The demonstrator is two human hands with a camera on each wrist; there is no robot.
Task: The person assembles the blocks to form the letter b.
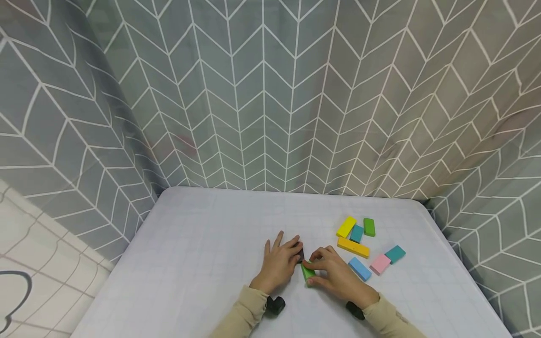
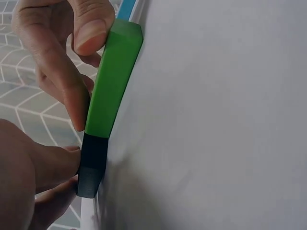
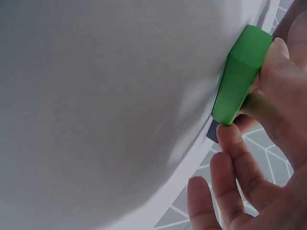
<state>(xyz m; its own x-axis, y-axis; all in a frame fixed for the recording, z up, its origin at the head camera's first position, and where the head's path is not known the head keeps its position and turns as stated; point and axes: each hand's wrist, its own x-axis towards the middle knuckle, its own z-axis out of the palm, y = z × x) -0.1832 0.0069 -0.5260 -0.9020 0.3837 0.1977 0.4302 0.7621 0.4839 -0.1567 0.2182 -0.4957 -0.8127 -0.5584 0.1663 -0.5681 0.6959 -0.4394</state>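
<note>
In the head view a green block [image 1: 308,274] lies on the white table, its far end against a black block [image 1: 301,253]. The right hand [image 1: 334,274] pinches the green block with thumb and finger, thumb near its near end. The left hand [image 1: 276,263] holds the black block with its thumb and a finger, its other fingers spread. In the left wrist view, the green block [image 2: 112,79] and black block [image 2: 93,163] meet end to end. From the right wrist, the green block [image 3: 242,74] covers most of the black block [image 3: 212,132].
Right of the hands lie a light blue block [image 1: 359,269], a pink block [image 1: 380,264], a teal block [image 1: 395,254], a long yellow block [image 1: 353,247], another yellow block [image 1: 346,226], a smaller teal block [image 1: 357,233] and a small green block [image 1: 369,226]. A patterned curtain [image 1: 270,94] hangs behind the table.
</note>
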